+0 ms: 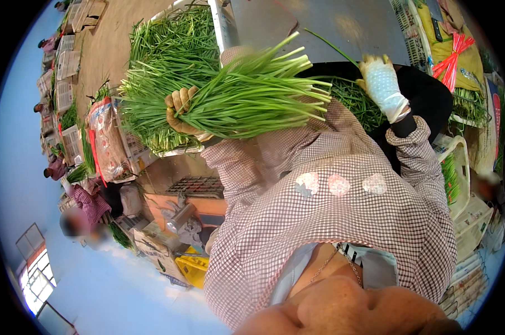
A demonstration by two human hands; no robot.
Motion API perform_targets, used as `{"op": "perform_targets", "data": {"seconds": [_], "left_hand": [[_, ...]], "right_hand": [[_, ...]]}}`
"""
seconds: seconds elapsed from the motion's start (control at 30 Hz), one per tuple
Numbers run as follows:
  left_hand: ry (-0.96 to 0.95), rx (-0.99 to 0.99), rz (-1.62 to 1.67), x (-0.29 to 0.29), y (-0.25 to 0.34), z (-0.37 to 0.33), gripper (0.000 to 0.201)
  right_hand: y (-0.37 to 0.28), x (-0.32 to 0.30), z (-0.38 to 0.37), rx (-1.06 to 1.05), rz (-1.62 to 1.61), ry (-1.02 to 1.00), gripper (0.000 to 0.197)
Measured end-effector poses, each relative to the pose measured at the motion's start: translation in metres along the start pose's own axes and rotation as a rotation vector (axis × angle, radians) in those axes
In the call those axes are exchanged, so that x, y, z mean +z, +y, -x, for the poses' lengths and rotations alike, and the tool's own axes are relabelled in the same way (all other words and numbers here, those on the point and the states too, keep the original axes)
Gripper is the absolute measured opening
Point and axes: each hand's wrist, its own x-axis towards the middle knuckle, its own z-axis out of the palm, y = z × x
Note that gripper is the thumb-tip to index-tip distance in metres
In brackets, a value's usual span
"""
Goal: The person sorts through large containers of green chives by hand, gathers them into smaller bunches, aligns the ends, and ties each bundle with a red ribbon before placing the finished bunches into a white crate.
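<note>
My left hand (181, 110), in a soiled tan glove, is wrapped round a thick bunch of long green chives (258, 103). The pale cut ends point right, and the leaves lie over a crate heaped with more chives (174, 44). On the right, my right hand (380, 81) wears a light blue glove with tan fingers, its fingers curled in. From its fingertips a single chive stalk (333, 47) reaches up and left over the grey tabletop (314, 28). Loose chives (353, 103) lie below that hand, across my lap.
At the far right are a bundle of red ties (455, 60) on yellow cloth and a white plastic basket (459, 167). A plastic-wrapped package (110, 139) stands left of the crate. Along the left, other people (90, 204) sit among stacked crates (68, 64).
</note>
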Motion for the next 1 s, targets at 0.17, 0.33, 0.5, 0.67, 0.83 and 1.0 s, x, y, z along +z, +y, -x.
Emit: {"op": "perform_targets", "data": {"seconds": [0.17,0.33,0.5,0.67,0.83,1.0], "left_hand": [[-0.058,-0.073,-0.025,0.006,-0.019,-0.009,0.007],[-0.038,-0.041,-0.058,0.014,-0.016,-0.004,0.009],[-0.038,-0.024,-0.063,0.011,-0.004,0.005,0.012],[-0.095,-0.031,0.02,0.007,-0.009,0.001,0.011],[-0.189,-0.058,0.119,0.009,-0.023,-0.004,0.009],[-0.263,-0.147,0.116,0.01,-0.027,-0.01,0.009]], "right_hand": [[-0.058,-0.018,-0.03,-0.388,-1.396,0.229,0.052],[-0.099,-0.017,-0.041,-0.425,-1.882,0.255,0.029],[-0.031,-0.013,-0.028,-0.532,-2.154,0.448,0.025],[0.033,-0.005,-0.007,-0.752,-2.113,0.083,0.033],[0.022,-0.019,-0.044,-0.449,-1.323,0.431,0.031],[-0.08,-0.041,-0.1,-0.858,-0.813,0.538,0.044]]}}
